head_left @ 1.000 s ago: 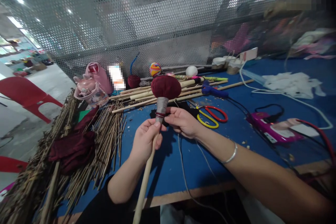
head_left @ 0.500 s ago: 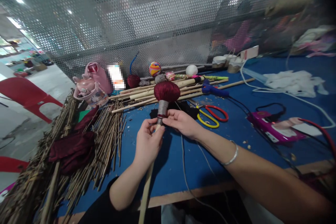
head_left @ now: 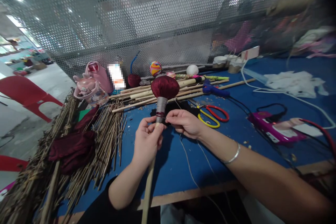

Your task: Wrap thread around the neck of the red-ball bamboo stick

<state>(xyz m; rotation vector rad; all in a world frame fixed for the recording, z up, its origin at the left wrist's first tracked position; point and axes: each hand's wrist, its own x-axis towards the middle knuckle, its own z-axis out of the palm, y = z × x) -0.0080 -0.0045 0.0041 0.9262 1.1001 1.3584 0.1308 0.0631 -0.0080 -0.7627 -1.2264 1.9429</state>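
Note:
My left hand (head_left: 148,134) is closed round a pale wooden stick (head_left: 148,185), just below its wrapped neck. On top of the stick sits a dark red cloth-covered ball (head_left: 165,86). Grey thread (head_left: 162,104) is wound round the neck under the ball, with a dark red band low on it. Close beside the neck, my right hand (head_left: 185,123) pinches a thread that leads to the winding. Loose grey thread (head_left: 189,168) hangs below that hand toward the table's front edge. Yellow-and-red-handled scissors (head_left: 210,116) lie behind my right wrist.
Thin twigs (head_left: 105,147) and dark red cloth (head_left: 73,150) lie at left, near a pink cup (head_left: 91,94). Wooden sticks (head_left: 141,94) cross the back, with a blue glue gun (head_left: 215,89). A purple device (head_left: 270,127) with cables is at right. Behind stands a perforated metal screen (head_left: 147,17).
My right hand has drawn slightly away from the neck, with the thread between its fingers. The ball and stick have tilted and shifted slightly to the left.

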